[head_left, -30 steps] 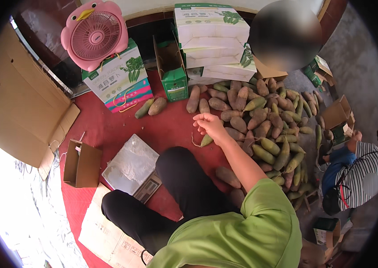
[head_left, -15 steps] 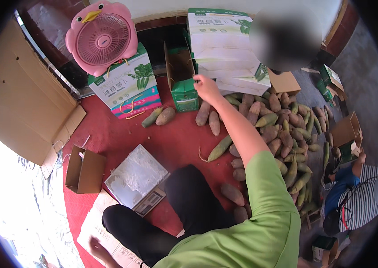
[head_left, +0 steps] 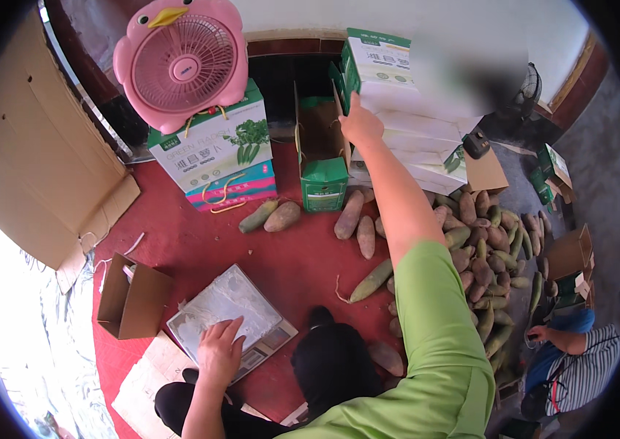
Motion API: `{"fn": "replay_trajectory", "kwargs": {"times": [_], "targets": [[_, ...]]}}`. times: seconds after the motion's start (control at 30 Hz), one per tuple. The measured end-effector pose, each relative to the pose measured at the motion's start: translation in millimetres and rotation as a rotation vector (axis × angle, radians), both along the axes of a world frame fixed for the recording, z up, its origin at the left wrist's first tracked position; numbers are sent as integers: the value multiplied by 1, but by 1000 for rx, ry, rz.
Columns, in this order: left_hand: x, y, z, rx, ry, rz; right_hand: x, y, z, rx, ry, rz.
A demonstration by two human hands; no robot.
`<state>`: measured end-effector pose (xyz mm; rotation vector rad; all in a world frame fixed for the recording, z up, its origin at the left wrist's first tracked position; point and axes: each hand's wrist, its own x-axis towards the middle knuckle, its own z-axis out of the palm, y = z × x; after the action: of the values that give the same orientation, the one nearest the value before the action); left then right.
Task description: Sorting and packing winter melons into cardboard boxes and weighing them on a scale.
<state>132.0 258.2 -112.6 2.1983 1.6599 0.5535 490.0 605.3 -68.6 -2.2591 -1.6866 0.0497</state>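
My right hand [head_left: 363, 126] is stretched forward at the right wall of a tall, open-topped green carton [head_left: 325, 192]. Its fingers close on the upper edge of that wall, partly hidden by the hand itself. Inside, the carton shows bare brown cardboard. My left hand [head_left: 220, 351] hovers over or rests on the near edge of a flat platform scale [head_left: 240, 304], fingers apart and nothing in them; I cannot tell whether it touches. Clear film seems to cover the scale's top.
Many long green and reddish-brown radishes [head_left: 482, 249] lie heaped at right. White-green cartons [head_left: 412, 139] stand behind them. A pink fan [head_left: 185, 69] sits on a printed gift box [head_left: 211, 143]. A small brown box [head_left: 134, 296] stands left; another person [head_left: 581, 358] is at far right.
My right hand has shifted from the carton's near corner to farther back along its right wall. My left hand has come up from the lower left to the scale. The view has tilted slightly.
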Motion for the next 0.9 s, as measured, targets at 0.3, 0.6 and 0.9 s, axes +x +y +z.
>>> {"fn": "replay_trajectory", "kwargs": {"times": [0.3,0.6,0.9], "targets": [[-4,-6,7,-137,-183,74,71,-80,-16,206,152,-242],[-6,-8,5,-244,-167,40,57,-36,-24,186,829,27],[-17,-4,-3,-305,-143,67,37,52,-28,238,1029,-85]]}}
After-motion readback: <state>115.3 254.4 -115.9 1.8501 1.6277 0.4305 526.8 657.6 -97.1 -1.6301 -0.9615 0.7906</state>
